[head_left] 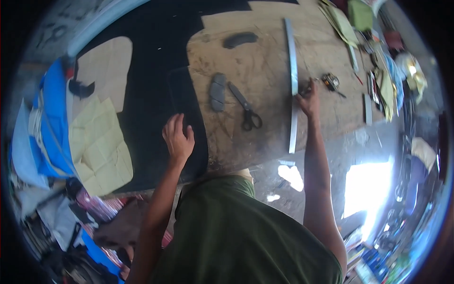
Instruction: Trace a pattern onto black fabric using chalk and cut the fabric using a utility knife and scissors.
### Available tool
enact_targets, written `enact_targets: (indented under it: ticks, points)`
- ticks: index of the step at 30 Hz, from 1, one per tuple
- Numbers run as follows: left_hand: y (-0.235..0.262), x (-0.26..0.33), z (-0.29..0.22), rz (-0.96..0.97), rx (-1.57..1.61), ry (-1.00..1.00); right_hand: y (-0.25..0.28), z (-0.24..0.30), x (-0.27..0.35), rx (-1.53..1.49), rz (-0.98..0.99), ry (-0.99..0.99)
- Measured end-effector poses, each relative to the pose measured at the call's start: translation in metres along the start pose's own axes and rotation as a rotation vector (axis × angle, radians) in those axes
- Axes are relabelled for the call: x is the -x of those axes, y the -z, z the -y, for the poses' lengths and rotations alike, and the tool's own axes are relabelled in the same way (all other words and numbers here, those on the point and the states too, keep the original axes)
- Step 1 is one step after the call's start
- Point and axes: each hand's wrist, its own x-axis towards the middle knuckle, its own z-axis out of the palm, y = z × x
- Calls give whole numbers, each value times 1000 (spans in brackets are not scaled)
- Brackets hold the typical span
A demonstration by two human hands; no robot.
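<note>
My left hand [178, 137] rests flat on black fabric [151, 71] spread over the left of a worn wooden table [265, 61], near the fabric's right edge. My right hand [308, 98] presses on a long metal ruler [292, 61] lying front to back across the table, and seems to pinch a small dark object against it. A pair of black-handled scissors [246, 106] lies between my hands, beside a dark grey oval piece [217, 91]. A second dark oval piece [240, 39] lies further back.
Cream paper patterns [97, 142] lie on the black fabric at left, with blue cloth [49, 123] beside them. Small tools, a green cloth [360, 14] and clutter crowd the table's right end. The floor [364, 184] at right shows bright sunlit patches.
</note>
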Motion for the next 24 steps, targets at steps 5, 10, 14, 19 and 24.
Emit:
enact_targets:
  ticks: [5, 10, 14, 19, 24]
  points:
    - [24, 45, 38, -87, -149, 211, 20, -22, -42, 444, 171, 162]
    - [56, 114, 108, -6, -136, 471, -11, 85, -12, 206, 29, 113]
    - [66, 139, 115, 39, -36, 502, -39, 166, 69, -38, 296, 31]
    - [81, 139, 123, 103, -6, 332, -67, 191, 117, 229, 470, 22]
    - [107, 134, 134, 279, -21, 157, -79, 176, 129, 361, 456, 35]
